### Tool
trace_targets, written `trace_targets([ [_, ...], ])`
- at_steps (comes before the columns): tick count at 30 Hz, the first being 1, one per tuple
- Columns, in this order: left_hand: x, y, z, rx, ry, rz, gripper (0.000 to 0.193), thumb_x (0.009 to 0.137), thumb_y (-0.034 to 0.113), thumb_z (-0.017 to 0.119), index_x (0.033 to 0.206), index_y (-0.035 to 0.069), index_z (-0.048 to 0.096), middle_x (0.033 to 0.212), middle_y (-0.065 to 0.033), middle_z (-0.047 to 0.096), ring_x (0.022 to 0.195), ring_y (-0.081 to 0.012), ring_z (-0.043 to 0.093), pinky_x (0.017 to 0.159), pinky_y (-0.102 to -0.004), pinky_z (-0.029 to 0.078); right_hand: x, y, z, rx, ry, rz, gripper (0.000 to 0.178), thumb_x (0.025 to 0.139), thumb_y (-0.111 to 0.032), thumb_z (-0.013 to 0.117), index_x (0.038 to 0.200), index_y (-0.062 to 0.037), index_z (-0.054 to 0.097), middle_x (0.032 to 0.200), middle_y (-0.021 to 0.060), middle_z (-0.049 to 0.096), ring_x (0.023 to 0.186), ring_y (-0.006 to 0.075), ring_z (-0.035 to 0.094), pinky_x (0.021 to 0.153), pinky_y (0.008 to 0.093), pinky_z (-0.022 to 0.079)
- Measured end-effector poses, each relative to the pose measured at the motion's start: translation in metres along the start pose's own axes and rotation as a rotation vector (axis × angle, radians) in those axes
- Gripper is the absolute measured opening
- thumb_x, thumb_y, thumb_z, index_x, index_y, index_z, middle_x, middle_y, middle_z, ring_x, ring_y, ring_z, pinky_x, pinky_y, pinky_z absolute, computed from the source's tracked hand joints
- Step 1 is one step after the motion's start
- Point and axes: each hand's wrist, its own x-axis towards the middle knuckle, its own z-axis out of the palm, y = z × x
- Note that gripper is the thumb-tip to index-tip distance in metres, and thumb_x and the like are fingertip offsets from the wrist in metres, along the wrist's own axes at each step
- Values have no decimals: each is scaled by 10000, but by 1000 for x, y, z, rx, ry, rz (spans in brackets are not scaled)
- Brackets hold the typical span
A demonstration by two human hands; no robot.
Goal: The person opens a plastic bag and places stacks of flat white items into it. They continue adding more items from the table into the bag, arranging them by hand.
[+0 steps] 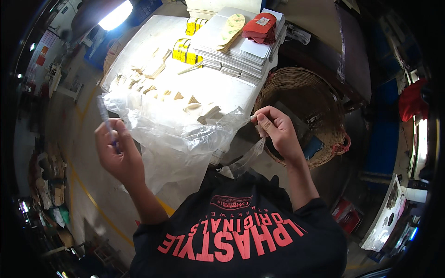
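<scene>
- Blue-and-white pen point(104, 116), slim: upright at a slant, blurred, held in the left hand.
- Left hand point(118, 150): fingers curled, grasping the pen; apart from the film.
- Lamp point(113, 17), lit: at the table's far left corner; its glare washes out detail on the worktop.
- Cream cut pieces point(167, 96), count unclear: loose in an uneven row and scattered on the white worktop point(232, 88).
- Clear plastic film point(183, 139), possibly a bag: crumpled over the near table edge, hanging below it. Judged part-way handled: spread out and gripped at 1 side; not folded or put aside. It lies in front of the nearest pieces, obstructing them.
- Yellow-and-black objects point(187, 52), 2: behind the pieces.
- White sheet stack point(215, 58): bears a pale insole-shaped stack point(232, 28) and a red stack point(259, 28), apparently untouched.
- Right hand point(278, 132): thumb and finger pinching the film's gathered right end.
- Wicker basket point(340, 109): beyond the right hand, beside the table; blue item point(314, 147) inside.
</scene>
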Motion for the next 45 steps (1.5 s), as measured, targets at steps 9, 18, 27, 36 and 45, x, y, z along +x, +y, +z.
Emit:
trace_targets([
  [9, 4, 58, 65, -171, -969, 79, 373, 936, 101, 731, 1306, 75, 691, 1202, -150, 721, 1032, -352, 704, 891, -407, 555, 7, 0, 16, 41, -115, 4, 189, 1089, -150, 581, 1055, 5, 682, 799, -29, 589, 691, 32, 492, 634, 207, 405],
  [18, 6, 47, 74, -198, -1033, 156, 183, 885, 88, 800, 1024, 2, 717, 1056, -87, 725, 965, -242, 702, 785, -346, 575, 7, 5, 21, 96, -64, 46, 205, 1074, -175, 593, 1018, 1, 683, 744, -40, 561, 659, 35, 445, 618, 208, 364],
  [27, -8, 34, 36, -103, -861, 386, 218, 777, -50, 718, 878, 137, 766, 987, 79, 721, 694, -147, 667, 554, -310, 491, 3, 13, 11, 205, -80, 111, 200, 1053, -183, 619, 961, -22, 692, 797, -28, 623, 671, 38, 444, 628, 205, 356],
  [36, -10, 34, 15, 43, -870, 495, 260, 752, -58, 710, 845, 174, 785, 966, 104, 721, 608, -106, 627, 472, -301, 427, 0, 19, 14, 89, -58, 141, 190, 1054, -152, 621, 958, -8, 701, 785, -40, 599, 670, 26, 429, 614, 209, 345],
  [45, 0, 22, 2, 114, -849, 474, 203, 742, -43, 769, 798, 152, 783, 940, 94, 727, 631, -105, 660, 491, -289, 462, 18, 43, -11, 58, 76, 130, 184, 1059, -96, 597, 952, 11, 702, 672, -92, 498, 571, 5, 355, 521, 214, 275],
])
